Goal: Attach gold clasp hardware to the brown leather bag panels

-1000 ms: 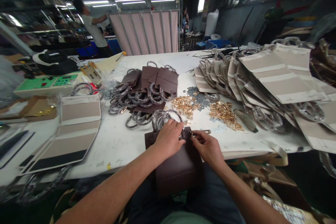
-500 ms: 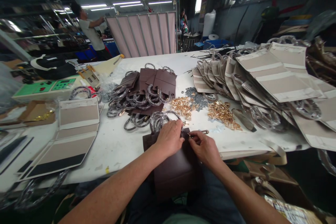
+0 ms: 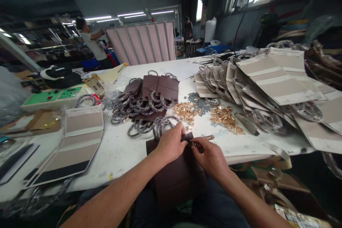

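A dark brown leather bag piece [image 3: 179,181] lies over my lap and against the table's front edge. My left hand [image 3: 171,144] is closed on its upper edge, beside plastic-wrapped handles [image 3: 161,124]. The fingers of my right hand [image 3: 210,155] pinch a small gold metal fitting [image 3: 192,144] at the piece's upper right corner. Just beyond those fingers lies a longer gold hardware part [image 3: 210,137]. Farther up the table are two heaps of gold fittings [image 3: 187,111] and a scatter of flat grey metal pieces [image 3: 199,101].
Brown bag pieces with wrapped handles [image 3: 167,87] are piled at the middle back. Beige panels [image 3: 278,74] are stacked high on the right. An opened panel [image 3: 82,146], a carton [image 3: 44,124] and a green-faced machine [image 3: 53,96] occupy the left. A person [image 3: 92,44] stands behind a rack.
The view has shifted slightly. My left hand keeps its grip on the bag piece, while my right fingertips have moved slightly closer to its corner with the fitting.
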The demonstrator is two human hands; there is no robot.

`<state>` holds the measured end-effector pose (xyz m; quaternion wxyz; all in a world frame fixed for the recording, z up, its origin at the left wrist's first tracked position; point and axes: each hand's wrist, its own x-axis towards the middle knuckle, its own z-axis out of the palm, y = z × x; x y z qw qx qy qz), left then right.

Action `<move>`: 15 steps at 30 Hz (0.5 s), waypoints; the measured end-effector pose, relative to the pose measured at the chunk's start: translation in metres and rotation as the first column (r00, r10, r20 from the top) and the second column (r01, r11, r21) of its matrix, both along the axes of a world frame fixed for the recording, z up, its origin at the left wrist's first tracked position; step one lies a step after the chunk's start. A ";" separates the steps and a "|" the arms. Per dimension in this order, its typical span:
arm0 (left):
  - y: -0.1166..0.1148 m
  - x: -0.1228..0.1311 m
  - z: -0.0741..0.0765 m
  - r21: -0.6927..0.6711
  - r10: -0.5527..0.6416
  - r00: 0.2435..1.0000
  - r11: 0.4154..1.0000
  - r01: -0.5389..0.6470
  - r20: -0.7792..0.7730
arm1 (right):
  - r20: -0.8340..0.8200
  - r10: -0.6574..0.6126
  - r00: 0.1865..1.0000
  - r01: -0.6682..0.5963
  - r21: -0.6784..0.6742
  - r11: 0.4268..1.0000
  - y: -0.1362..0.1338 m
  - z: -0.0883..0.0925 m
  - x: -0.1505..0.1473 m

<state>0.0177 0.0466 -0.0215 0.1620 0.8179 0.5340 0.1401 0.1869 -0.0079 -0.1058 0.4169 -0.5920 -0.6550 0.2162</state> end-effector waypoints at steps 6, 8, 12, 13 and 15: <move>-0.005 0.003 0.000 0.036 -0.027 0.984 0.999 0.021 0.175 | 0.052 -0.013 0.999 0.014 -0.004 1.000 -0.002 0.007 0.000; -0.007 0.003 0.000 0.043 -0.033 0.977 0.999 0.025 0.210 | 0.064 -0.006 0.998 0.006 -0.006 1.000 -0.002 0.009 0.000; -0.011 0.002 0.000 0.062 -0.048 0.964 0.998 0.033 0.261 | 0.147 0.037 0.988 -0.034 -0.026 0.999 -0.003 0.020 0.002; -0.012 0.003 0.001 0.064 -0.049 0.962 0.997 0.033 0.269 | 0.165 0.039 0.985 -0.034 -0.034 0.999 -0.002 0.023 0.003; -0.013 0.003 0.002 0.059 -0.048 0.960 0.998 0.033 0.275 | 0.172 0.042 0.984 -0.032 -0.058 0.998 0.000 0.030 0.004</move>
